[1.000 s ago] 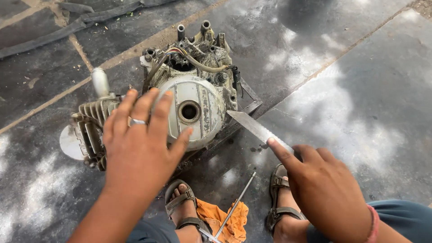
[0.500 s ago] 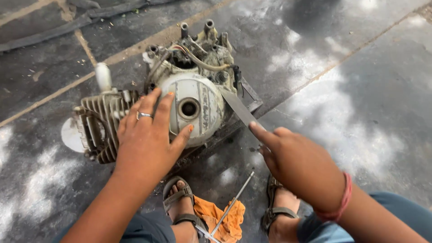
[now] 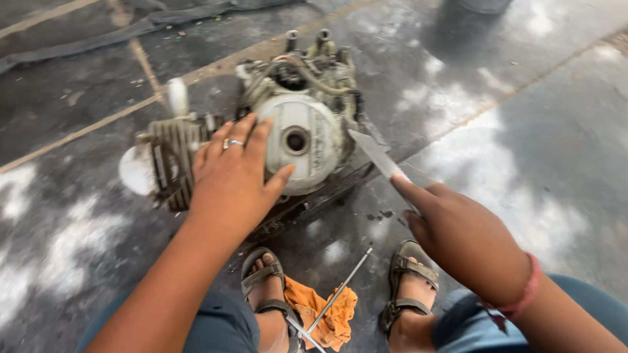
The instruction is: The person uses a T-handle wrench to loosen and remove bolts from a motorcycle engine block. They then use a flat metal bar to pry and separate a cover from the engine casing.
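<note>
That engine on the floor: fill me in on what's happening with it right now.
A person crouches over a small, grimy grey metal engine lying on the dark concrete floor. Their left hand, a ring on one finger, lies flat on the engine beside its round pale side cover. Their right hand holds a flat metal blade with its tip at the cover's edge. A thin metal rod and a crumpled orange cloth lie between their sandalled feet.
</note>
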